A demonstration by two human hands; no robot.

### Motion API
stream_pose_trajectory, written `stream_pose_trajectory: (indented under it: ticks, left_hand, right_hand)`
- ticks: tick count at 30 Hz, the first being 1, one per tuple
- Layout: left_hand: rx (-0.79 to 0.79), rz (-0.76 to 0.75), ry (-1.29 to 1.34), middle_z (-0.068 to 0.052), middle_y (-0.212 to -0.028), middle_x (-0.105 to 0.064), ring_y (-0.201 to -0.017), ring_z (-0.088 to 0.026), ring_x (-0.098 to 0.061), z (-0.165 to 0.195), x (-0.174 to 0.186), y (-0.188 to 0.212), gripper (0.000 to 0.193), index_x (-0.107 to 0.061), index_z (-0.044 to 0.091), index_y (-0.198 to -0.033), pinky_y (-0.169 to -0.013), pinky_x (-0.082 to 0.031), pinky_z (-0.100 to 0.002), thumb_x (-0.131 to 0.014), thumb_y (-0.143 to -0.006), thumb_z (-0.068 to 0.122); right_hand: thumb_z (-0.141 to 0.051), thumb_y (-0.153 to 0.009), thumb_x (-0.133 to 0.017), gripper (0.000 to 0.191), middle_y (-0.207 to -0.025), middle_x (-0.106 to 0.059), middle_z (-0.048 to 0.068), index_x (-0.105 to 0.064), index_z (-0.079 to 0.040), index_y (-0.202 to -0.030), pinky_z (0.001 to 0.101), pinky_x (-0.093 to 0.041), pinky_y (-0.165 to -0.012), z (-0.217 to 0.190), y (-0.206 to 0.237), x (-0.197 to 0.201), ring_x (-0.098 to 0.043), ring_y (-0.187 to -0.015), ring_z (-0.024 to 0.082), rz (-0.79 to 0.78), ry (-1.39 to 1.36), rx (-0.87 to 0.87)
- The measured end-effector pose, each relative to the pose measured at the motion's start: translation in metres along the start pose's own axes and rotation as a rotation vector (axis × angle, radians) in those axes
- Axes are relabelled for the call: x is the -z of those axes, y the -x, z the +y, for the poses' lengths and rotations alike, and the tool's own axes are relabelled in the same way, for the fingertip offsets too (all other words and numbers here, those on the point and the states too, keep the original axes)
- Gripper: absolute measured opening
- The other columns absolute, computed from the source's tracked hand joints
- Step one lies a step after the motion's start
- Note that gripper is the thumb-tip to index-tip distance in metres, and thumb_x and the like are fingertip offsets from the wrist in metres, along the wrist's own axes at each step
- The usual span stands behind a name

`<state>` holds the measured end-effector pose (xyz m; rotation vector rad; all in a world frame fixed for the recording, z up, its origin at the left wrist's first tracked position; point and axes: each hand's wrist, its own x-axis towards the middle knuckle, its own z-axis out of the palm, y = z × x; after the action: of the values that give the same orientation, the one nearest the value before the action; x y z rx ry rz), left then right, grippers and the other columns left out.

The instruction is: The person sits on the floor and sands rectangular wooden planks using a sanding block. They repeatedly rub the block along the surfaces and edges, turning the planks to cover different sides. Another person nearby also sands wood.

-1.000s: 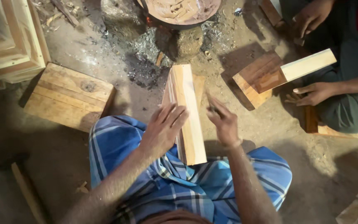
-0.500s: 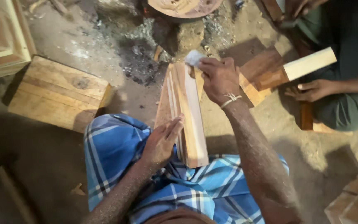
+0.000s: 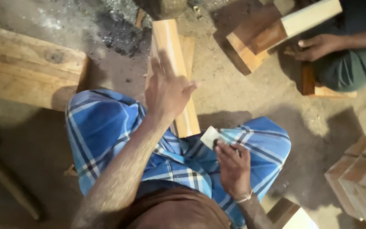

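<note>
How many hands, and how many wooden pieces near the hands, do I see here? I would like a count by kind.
Person's own hands: 2, left hand and right hand
Co-worker's hand: 1
Long wooden pieces under the left hand: 2
Wooden pallet: 1
Small pale sanding piece in the right hand: 1
Total: 7

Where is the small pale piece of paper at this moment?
In the head view, the small pale paper is low and right of centre, pinched in the right hand over the blue checked cloth, just below the long wooden board.

A dusty earthen floor [image 3: 242, 97] strewn with dark ash [image 3: 119, 29], a flat wooden pallet [image 3: 30, 68] at left, stacked timber blocks [image 3: 361, 178] at right.
</note>
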<state>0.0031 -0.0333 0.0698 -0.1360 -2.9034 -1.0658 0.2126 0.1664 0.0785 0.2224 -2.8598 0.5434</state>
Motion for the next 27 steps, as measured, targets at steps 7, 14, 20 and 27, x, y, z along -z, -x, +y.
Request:
stream_pose_trajectory:
  ticks: [7,14,20,27]
  left_hand:
    - [-0.347,-0.335,-0.308,-0.033,-0.127,-0.056,-0.117,-0.047,-0.059,0.051,0.024,-0.08,0.109,-0.022,-0.003,-0.15,-0.088,-0.052,-0.052,-0.085,-0.063,0.016]
    - [-0.556,-0.635,-0.56,-0.022,-0.111,-0.07,-0.107,-0.038,-0.069,0.037,0.028,-0.088,0.045,-0.064,-0.001,-0.115,-0.089,-0.057,-0.047,-0.074,-0.071,0.002]
    - [-0.555,-0.624,-0.567,-0.022,-0.108,-0.071,-0.106,-0.036,-0.068,0.032,0.012,-0.087,0.041,-0.064,-0.003,-0.11,-0.092,-0.055,-0.047,-0.074,-0.071,0.003]
    - [-0.579,-0.576,-0.569,-0.023,-0.106,-0.072,-0.102,-0.037,-0.07,0.03,0.009,-0.089,0.039,-0.065,-0.003,-0.11,-0.089,-0.056,-0.046,-0.073,-0.072,0.003]
  right_hand:
    - [0.001,-0.091,-0.069,0.039,-0.129,-0.069,0.011,-0.068,-0.002,-0.129,0.0323,-0.05,-0.101,0.036,-0.008,0.022,-0.063,-0.115,0.024,0.181,-0.503,-0.329]
    - [0.003,-0.098,-0.061,0.048,-0.115,-0.068,0.009,-0.061,0.002,-0.146,0.0299,-0.051,-0.09,0.079,-0.048,-0.018,-0.062,-0.101,0.016,0.25,-1.242,-0.605]
    - [0.006,-0.092,-0.066,0.047,-0.141,-0.062,0.012,-0.062,0.0,-0.139,0.0326,-0.053,-0.103,0.087,-0.084,-0.066,-0.063,-0.121,0.02,0.317,-1.067,-0.474]
    - [-0.004,-0.092,-0.073,0.038,-0.136,-0.069,0.012,-0.072,-0.008,-0.13,0.0395,-0.055,-0.104,0.081,-0.102,-0.055,-0.069,-0.119,0.025,0.375,-0.282,-0.35]
